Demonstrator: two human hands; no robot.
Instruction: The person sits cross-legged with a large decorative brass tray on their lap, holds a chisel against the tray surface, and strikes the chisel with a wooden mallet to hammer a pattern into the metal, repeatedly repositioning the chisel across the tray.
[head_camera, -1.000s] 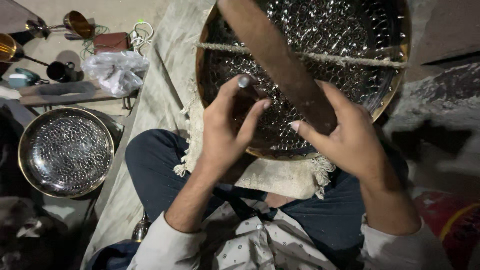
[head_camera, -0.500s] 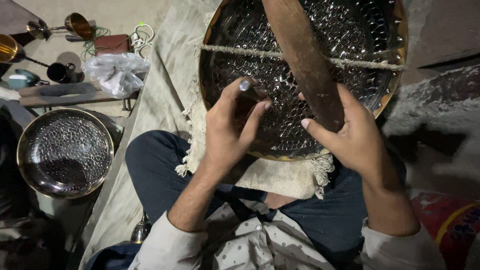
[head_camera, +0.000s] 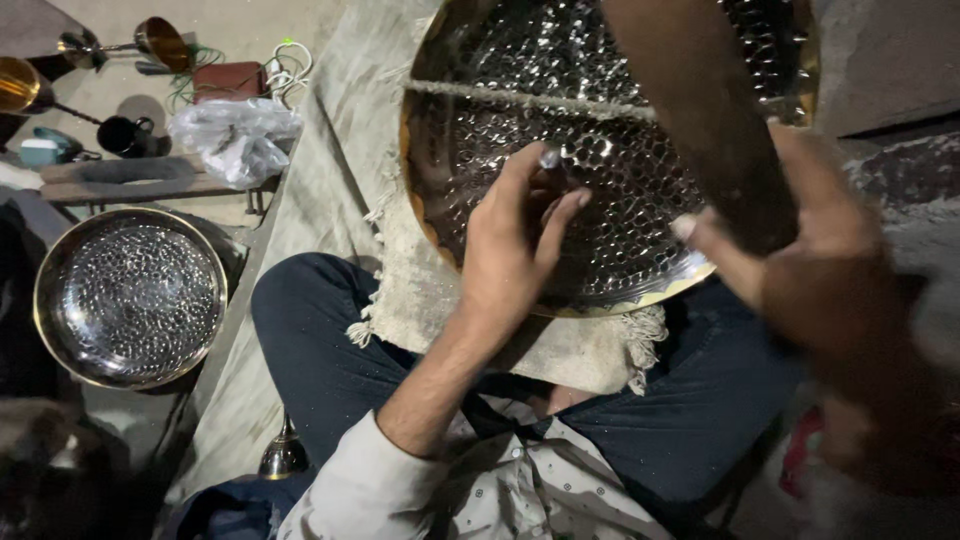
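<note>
Mid-hammering, I judge: my left hand (head_camera: 515, 245) pinches a small punch (head_camera: 549, 160) on the dimpled tray (head_camera: 600, 215), my right hand (head_camera: 800, 260) grips the wooden mallet (head_camera: 700, 110); next strike needs aim.

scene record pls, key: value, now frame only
left hand: pinches a small metal punch, tip set on the hammered tray
right hand: blurred, grips a wooden mallet over the tray
hammered tray: large, round, dimpled, brass-coloured rim, on a fringed cloth over the lap
cord: stretched across the tray
second tray: on the floor, apart
plastic bag: on the floor
</note>
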